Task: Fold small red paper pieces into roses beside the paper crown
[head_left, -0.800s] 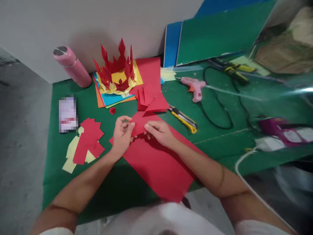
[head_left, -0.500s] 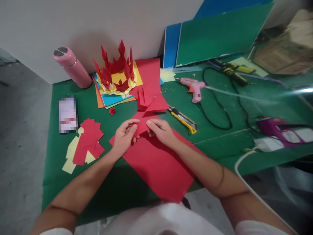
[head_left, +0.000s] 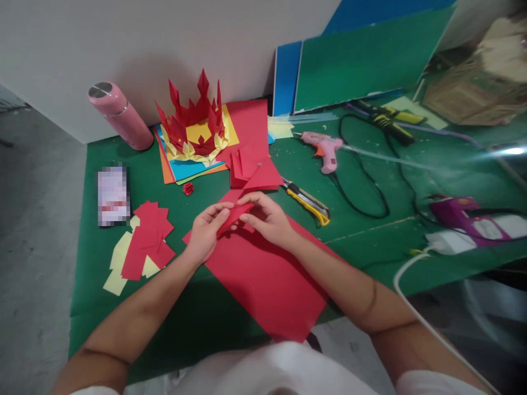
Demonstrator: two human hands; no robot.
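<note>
A: Where is the folded red paper?

B: Between the two hands, held just above the big red sheet that lies slantwise on the green bench. It is a narrow piece, tilted up toward the right.

A: How does the left hand have it?

B: In a closed pinch. The thumb is on top at the lower left end, and the fingers are curled underneath.

A: And the right hand?

B: It grips the upper right end with thumb and forefinger shut on the paper, the other fingers loosely bent. The two hands are nearly touching.

A: What lies around them?

B: Just beyond the hands is a small heap of folded red pieces. To its right is a yellow box cutter, and farther back a pink glue gun with a black cable looping beside it.

A: On the left side?

B: A scatter of red and yellow cut squares lies near the left wrist, with a flat phone-like thing behind them — its face is blurred. A tiny red paper rose sits apart on the green.

A: And at the back?

B: A red and yellow paper crown stands on a stack of coloured sheets. A pink bottle is left of it, by the wall. Green and blue boards lean at the far right.
</note>
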